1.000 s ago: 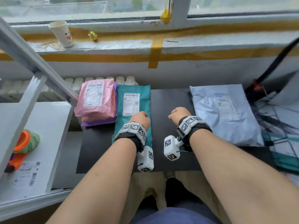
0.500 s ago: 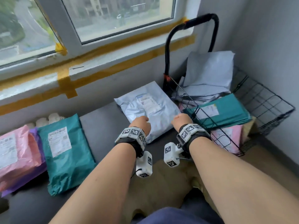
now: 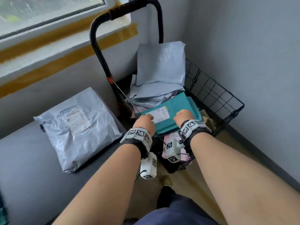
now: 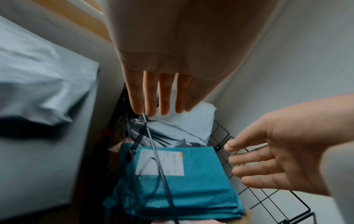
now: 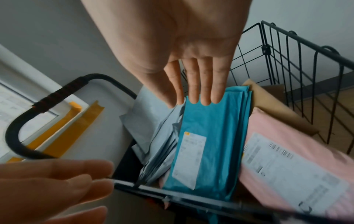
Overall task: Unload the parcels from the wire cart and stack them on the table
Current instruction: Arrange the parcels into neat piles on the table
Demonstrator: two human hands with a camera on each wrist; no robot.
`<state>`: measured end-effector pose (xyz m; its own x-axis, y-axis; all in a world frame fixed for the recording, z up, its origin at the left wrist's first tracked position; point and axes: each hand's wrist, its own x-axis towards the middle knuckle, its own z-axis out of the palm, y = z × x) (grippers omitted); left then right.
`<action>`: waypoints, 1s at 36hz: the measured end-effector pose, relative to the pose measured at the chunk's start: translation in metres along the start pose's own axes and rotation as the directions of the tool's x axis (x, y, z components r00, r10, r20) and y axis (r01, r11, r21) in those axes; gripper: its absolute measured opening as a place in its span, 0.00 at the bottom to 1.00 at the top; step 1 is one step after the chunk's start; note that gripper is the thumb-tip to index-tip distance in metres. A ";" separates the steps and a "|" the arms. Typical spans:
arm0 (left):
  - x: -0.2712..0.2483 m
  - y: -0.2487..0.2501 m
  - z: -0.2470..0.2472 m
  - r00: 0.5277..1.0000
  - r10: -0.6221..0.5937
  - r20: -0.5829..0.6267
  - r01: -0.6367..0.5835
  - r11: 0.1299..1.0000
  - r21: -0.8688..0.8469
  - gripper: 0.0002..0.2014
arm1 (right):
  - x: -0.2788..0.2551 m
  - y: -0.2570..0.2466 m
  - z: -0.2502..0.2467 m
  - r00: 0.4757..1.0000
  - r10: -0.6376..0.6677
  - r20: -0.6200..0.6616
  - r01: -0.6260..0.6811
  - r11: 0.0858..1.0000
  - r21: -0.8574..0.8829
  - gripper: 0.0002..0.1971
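Note:
The black wire cart (image 3: 215,95) stands at the right, in the corner by the wall. A teal parcel (image 3: 177,109) (image 4: 191,191) (image 5: 216,136) with a white label lies on top of its load. Grey mailers (image 3: 160,69) lean at the cart's back; a pink parcel (image 5: 287,159) and a brown one (image 5: 272,106) lie beside the teal one. My left hand (image 3: 144,121) (image 4: 159,94) and right hand (image 3: 184,115) (image 5: 195,84) hover over the teal parcel, fingers straight, holding nothing. A grey parcel (image 3: 76,125) lies on the dark table (image 3: 24,168).
The cart's black handle (image 3: 123,12) rises at its far side, under the taped window sill (image 3: 48,51). Grey walls close in behind and right of the cart. Brown floor (image 3: 227,159) shows between me and the cart.
My view has swung right from the table to the cart. Both hands have moved over the cart's near rim to above the teal parcel.

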<state>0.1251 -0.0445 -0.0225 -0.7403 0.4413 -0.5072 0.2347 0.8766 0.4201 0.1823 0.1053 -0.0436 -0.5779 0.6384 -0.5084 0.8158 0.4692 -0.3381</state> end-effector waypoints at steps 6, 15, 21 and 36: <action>0.034 0.037 0.031 0.999 -0.032 0.039 0.031 0.999 0.026 0.23 | 0.050 0.039 -0.014 0.998 0.067 0.015 -0.068 0.997 0.040 0.15; 0.071 0.053 0.048 0.996 -0.085 -0.034 0.088 0.990 0.114 0.23 | 0.105 0.058 -0.022 0.993 0.117 0.019 -0.117 0.993 0.017 0.22; 0.092 0.052 0.047 0.992 -0.118 -0.050 0.123 0.984 0.127 0.22 | 0.130 0.059 -0.014 0.982 0.157 0.108 -0.163 0.985 0.049 0.28; 0.108 0.050 0.034 0.988 -0.127 -0.086 0.135 0.985 0.105 0.24 | 0.134 0.033 -0.008 0.987 0.059 0.149 -0.067 0.997 0.049 0.14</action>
<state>0.0786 0.0532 -0.0817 -0.8154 0.3085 -0.4899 0.1968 0.9435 0.2666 0.1318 0.2116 -0.1165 -0.5187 0.5669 -0.6400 0.8529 0.3945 -0.3419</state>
